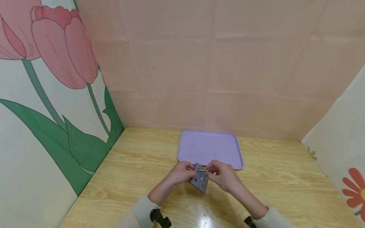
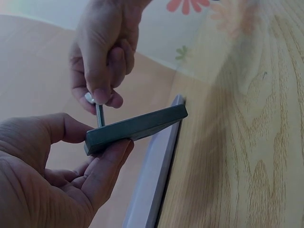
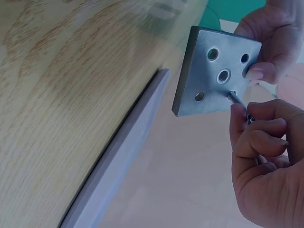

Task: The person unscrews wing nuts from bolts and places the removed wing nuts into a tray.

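Observation:
My left hand (image 1: 182, 172) grips a square grey metal plate (image 1: 200, 182) by one edge, thumb on one face and fingers on the other. Several holes pierce the plate, with a larger threaded one at its centre in the right wrist view. A thin metal screw (image 3: 240, 104) is pinched between the thumb and fingers of my right hand (image 1: 223, 175). Its shaft meets the plate at a corner hole; how deep it sits I cannot tell. In the left wrist view the plate (image 2: 137, 126) appears edge-on, with the screw's shaft (image 2: 99, 115) standing up from it.
A purple tray (image 1: 209, 147) lies on the wooden table (image 1: 148, 148) just beyond my hands. Behind the table hangs a pinkish-beige sheet (image 1: 214, 69). A tulip-printed panel (image 1: 62, 47) borders the left side, and a flower-printed panel (image 1: 342, 142) the right.

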Available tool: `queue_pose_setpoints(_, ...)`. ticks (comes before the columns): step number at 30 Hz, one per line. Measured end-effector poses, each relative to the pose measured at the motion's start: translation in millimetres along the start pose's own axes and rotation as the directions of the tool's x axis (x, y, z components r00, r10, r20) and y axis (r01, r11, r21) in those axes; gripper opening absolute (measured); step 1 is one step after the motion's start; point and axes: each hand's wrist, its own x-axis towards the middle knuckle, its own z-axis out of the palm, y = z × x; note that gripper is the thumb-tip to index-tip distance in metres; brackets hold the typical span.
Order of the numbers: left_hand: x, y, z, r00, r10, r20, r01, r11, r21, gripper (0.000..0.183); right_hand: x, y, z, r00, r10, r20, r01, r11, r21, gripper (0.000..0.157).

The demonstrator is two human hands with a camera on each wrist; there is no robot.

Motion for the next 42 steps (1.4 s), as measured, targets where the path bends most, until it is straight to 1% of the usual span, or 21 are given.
queue_pose_setpoints(5, -0.5, -0.1, -0.5, 1.0, 0.001, -0.002, -0.001, 1.0, 0.005, 0.023, -0.7, -0.9, 0.7, 1.0, -0.021, -0.015, 0.021, 1.0, -0.015, 0.013)
queue_pose_setpoints(11, -1.5, 0.5, -0.2, 1.0, 0.006, -0.006, -0.006, 1.0, 0.01, 0.024, -1.5, -2.0, 0.6, 1.0, -0.022, -0.02, 0.021, 1.0, -0.016, 0.014)
queue_pose_setpoints(16, -1.4, -0.1, -0.6, 1.0, 0.004, -0.005, -0.004, 1.0, 0.008, 0.024, -1.2, -2.1, 0.4, 1.0, -0.001, -0.015, 0.001, 1.0, -0.012, 0.015)
queue_pose_setpoints(19, -1.5, -0.3, -0.9, 1.0, 0.001, -0.004, -0.001, 1.0, 0.005, 0.024, -0.4, -1.4, 0.0, 1.0, 0.021, -0.009, -0.021, 1.0, 0.002, 0.013)
queue_pose_setpoints(21, -1.5, -0.4, -1.0, 1.0, 0.001, -0.007, -0.001, 1.0, 0.005, 0.024, 0.4, -0.8, -0.7, 0.999, 0.051, -0.005, -0.051, 0.999, 0.018, 0.013)
queue_pose_setpoints(22, -1.6, -0.3, -0.8, 1.0, 0.003, -0.009, -0.003, 1.0, 0.006, 0.024, 0.9, -0.3, -1.0, 0.997, 0.072, -0.001, -0.072, 0.997, 0.029, 0.018)
queue_pose_setpoints(24, -1.8, -0.1, -0.7, 1.0, 0.003, -0.013, -0.003, 1.0, 0.009, 0.024, 1.7, 1.0, -1.5, 0.99, 0.143, 0.02, -0.144, 0.987, 0.07, 0.033)
queue_pose_setpoints(25, -1.8, 0.0, -0.6, 1.0, 0.003, -0.015, -0.003, 1.0, 0.009, 0.024, 1.9, 1.6, -1.7, 0.982, 0.183, 0.037, -0.185, 0.978, 0.093, 0.042)
queue_pose_setpoints(27, -1.9, 0.0, -0.4, 1.0, 0.005, -0.016, -0.005, 1.0, 0.012, 0.024, 2.3, 2.8, -1.5, 0.961, 0.262, 0.084, -0.272, 0.951, 0.149, 0.055)
queue_pose_setpoints(29, -2.0, 0.0, -0.3, 1.0, 0.007, -0.016, -0.007, 1.0, 0.011, 0.024, 2.4, 3.2, -1.4, 0.938, 0.317, 0.137, -0.34, 0.918, 0.203, 0.063)
queue_pose_setpoints(30, -2.1, 0.0, -0.3, 1.0, 0.008, -0.016, -0.008, 1.0, 0.009, 0.024, 2.4, 3.3, -1.1, 0.93, 0.329, 0.161, -0.359, 0.907, 0.221, 0.064)
queue_pose_setpoints(32, -2.3, -0.3, -0.3, 1.0, 0.011, -0.017, -0.011, 1.0, 0.009, 0.024, 2.6, 3.5, -0.6, 0.922, 0.334, 0.195, -0.375, 0.897, 0.236, 0.064)
queue_pose_setpoints(35, -2.6, -0.6, -0.4, 1.0, 0.011, -0.017, -0.011, 1.0, 0.006, 0.024, 2.4, 3.5, -0.8, 0.922, 0.316, 0.223, -0.366, 0.898, 0.243, 0.062)
queue_pose_setpoints(42, -2.9, -0.6, -1.5, 1.0, 0.001, -0.012, 0.0, 1.0, 0.011, 0.023, 1.6, 2.1, -1.7, 0.927, 0.302, 0.224, -0.353, 0.903, 0.244, 0.055)
